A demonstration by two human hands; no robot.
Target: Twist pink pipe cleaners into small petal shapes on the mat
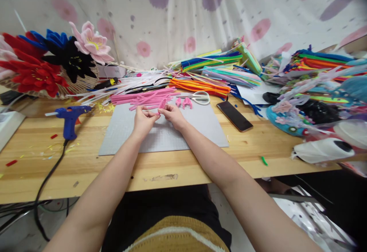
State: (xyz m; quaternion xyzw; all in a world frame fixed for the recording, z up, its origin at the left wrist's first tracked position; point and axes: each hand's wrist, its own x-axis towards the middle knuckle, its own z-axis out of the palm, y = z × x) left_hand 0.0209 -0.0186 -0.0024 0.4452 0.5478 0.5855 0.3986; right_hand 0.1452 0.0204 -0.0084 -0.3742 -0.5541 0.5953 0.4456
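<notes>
Over the grey mat [120, 133], my left hand [145, 119] and my right hand [172, 115] meet at a pink pipe cleaner [163, 104] bent into a narrow loop. Both hands are closed on it, fingertips pinching near its lower end. Just behind them lies a heap of straight pink pipe cleaners [143, 97]. Right of my right hand, two small folded pink pieces [187, 102] rest on the mat, beside scissors [200, 97] with pale handles. The exact grip of the fingertips is too small to make out.
A blue glue gun [70, 120] stands at left, its cord hanging over the table edge. Fuzzy flowers [37, 72] fill the back left. A phone [234, 115] lies right of the mat. Bundles of coloured pipe cleaners [212, 61] and a white spool [323, 150] occupy the back and right.
</notes>
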